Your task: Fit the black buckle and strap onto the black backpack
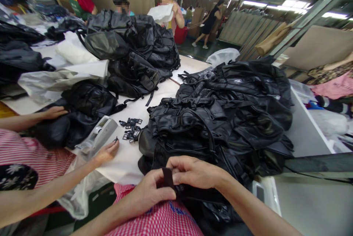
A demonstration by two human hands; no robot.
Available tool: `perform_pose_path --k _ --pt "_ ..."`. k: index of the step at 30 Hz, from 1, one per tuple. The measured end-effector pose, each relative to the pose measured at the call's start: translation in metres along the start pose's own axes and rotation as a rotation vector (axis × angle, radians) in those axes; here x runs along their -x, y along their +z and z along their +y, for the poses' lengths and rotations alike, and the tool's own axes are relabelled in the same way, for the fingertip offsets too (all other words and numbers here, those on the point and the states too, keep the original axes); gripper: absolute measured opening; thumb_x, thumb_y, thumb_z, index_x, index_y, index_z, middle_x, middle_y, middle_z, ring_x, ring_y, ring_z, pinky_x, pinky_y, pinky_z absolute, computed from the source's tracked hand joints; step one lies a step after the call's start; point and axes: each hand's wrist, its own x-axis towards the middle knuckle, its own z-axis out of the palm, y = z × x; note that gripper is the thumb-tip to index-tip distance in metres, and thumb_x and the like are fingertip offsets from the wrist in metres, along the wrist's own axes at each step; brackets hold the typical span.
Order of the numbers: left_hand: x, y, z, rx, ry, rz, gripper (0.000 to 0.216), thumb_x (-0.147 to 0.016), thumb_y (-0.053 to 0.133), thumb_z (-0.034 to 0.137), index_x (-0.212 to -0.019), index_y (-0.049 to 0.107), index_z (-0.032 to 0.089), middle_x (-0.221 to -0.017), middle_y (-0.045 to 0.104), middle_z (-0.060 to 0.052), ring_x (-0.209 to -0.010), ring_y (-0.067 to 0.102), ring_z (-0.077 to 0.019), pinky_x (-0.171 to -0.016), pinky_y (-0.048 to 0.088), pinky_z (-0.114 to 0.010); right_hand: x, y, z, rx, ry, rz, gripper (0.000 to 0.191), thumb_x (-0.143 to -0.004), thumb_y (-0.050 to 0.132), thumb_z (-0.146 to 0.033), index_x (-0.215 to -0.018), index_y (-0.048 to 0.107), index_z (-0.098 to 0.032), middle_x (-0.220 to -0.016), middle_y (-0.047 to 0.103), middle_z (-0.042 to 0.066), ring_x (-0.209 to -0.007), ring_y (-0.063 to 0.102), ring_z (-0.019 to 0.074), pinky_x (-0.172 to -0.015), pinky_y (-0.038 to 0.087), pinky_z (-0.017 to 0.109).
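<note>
Low at the front of the table, my left hand [150,190] and my right hand [193,171] meet on a dark strap [167,178]. The fingers of my left hand wrap round its lower part, with the thumb toward the right. Finger and thumb of my right hand pinch at its right side. The strap's lower end is hidden by my left hand and dark material. Just beyond lies a big heap of black leather-look backpacks [220,114], the nearest one touching or close to my right hand. A red checked apron [162,221] shows below my hands.
Left of the heap, small black buckles [131,127] lie on the white table [124,164]. A co-worker's hand [109,151] holds a small black piece; their other hand [56,111] rests by a black backpack [88,100]. More backpacks [132,41] are piled behind. Plastic bags [82,192] hang at left.
</note>
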Motion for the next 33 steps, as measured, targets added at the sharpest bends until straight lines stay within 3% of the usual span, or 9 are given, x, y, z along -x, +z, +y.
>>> perform_pose_path --k 6,11,13,15,19,23,26,29,33 --pt "-0.008 -0.003 -0.012 0.118 -0.123 -0.149 0.021 -0.064 0.069 0.022 -0.082 0.076 0.014 -0.074 0.072 -0.002 -0.072 0.062 -0.0168 -0.074 0.047 -0.028 0.003 0.017 -0.018 0.434 -0.117 0.188 0.012 -0.084 0.053 -0.011 -0.087 0.058 -0.021 -0.077 0.058 -0.003 -0.074 0.054 0.0129 -0.067 0.04 0.024" --pt "-0.019 0.006 -0.004 0.09 0.049 0.034 0.023 -0.068 0.074 0.034 -0.073 0.075 0.012 -0.068 0.065 -0.001 -0.063 0.052 -0.0125 -0.063 0.04 -0.023 0.02 0.033 -0.013 0.802 -0.195 0.727 0.024 -0.093 0.04 -0.011 -0.097 0.063 -0.016 -0.103 0.064 0.011 -0.094 0.058 0.0244 -0.086 0.049 0.042" --pt "-0.02 0.01 0.004 -0.071 0.194 0.133 0.018 -0.074 0.072 0.031 -0.07 0.073 0.014 -0.071 0.063 -0.001 -0.067 0.051 -0.0124 -0.064 0.039 -0.022 0.03 0.039 -0.005 0.745 -0.299 0.853 0.028 -0.091 0.041 -0.01 -0.11 0.06 -0.017 -0.113 0.061 0.012 -0.102 0.058 0.0236 -0.092 0.05 0.041" --pt "-0.021 0.014 0.01 -0.245 0.366 0.18 0.02 -0.08 0.068 0.029 -0.066 0.068 0.015 -0.069 0.058 0.001 -0.069 0.049 -0.0117 -0.065 0.038 -0.021 0.037 0.048 0.005 0.622 -0.378 0.868 0.032 -0.09 0.044 -0.01 -0.117 0.058 -0.02 -0.112 0.06 0.009 -0.101 0.061 0.0183 -0.089 0.053 0.029" --pt "-0.026 0.02 0.016 -0.448 0.536 0.118 0.033 -0.09 0.056 0.029 -0.06 0.058 0.015 -0.066 0.049 0.001 -0.064 0.046 -0.0103 -0.06 0.035 -0.02 0.035 0.075 0.023 0.421 -0.425 1.011 0.026 -0.091 0.051 -0.013 -0.105 0.065 -0.029 -0.11 0.058 0.004 -0.098 0.064 0.0136 -0.083 0.052 0.018" --pt "-0.03 0.022 0.016 -0.45 0.472 0.071 0.039 -0.088 0.055 0.032 -0.054 0.049 0.015 -0.06 0.042 0.003 -0.059 0.04 -0.0094 -0.054 0.03 -0.021 0.026 0.097 0.03 0.176 -0.419 1.192 0.02 -0.094 0.051 -0.023 -0.096 0.07 -0.029 -0.103 0.058 0.004 -0.093 0.064 0.0161 -0.081 0.053 0.022" --pt "-0.03 0.023 0.015 -0.298 0.33 0.018 0.034 -0.085 0.058 0.034 -0.058 0.055 0.014 -0.059 0.043 0.003 -0.057 0.04 -0.0089 -0.053 0.032 -0.019 0.023 0.106 0.033 -0.031 -0.351 1.211 0.026 -0.095 0.048 -0.032 -0.081 0.068 -0.023 -0.092 0.058 0.004 -0.079 0.062 0.0154 -0.073 0.052 0.024" --pt "-0.03 0.022 0.012 -0.165 0.183 0.016 0.025 -0.08 0.062 0.034 -0.065 0.061 0.014 -0.058 0.047 0.003 -0.052 0.04 -0.0082 -0.048 0.032 -0.018 0.02 0.112 0.033 -0.062 -0.323 1.267 0.028 -0.094 0.05 -0.034 -0.071 0.062 -0.021 -0.087 0.058 0.003 -0.077 0.06 0.0147 -0.07 0.05 0.024" --pt "-0.031 0.02 0.009 -0.24 0.261 0.016 0.019 -0.076 0.061 0.024 -0.06 0.059 0.014 -0.055 0.048 0.004 -0.052 0.041 -0.0081 -0.05 0.033 -0.018 0.02 0.112 0.03 -0.037 -0.374 1.24 0.016 -0.094 0.049 -0.027 -0.089 0.064 -0.024 -0.089 0.061 0.002 -0.073 0.062 0.0121 -0.064 0.051 0.02"
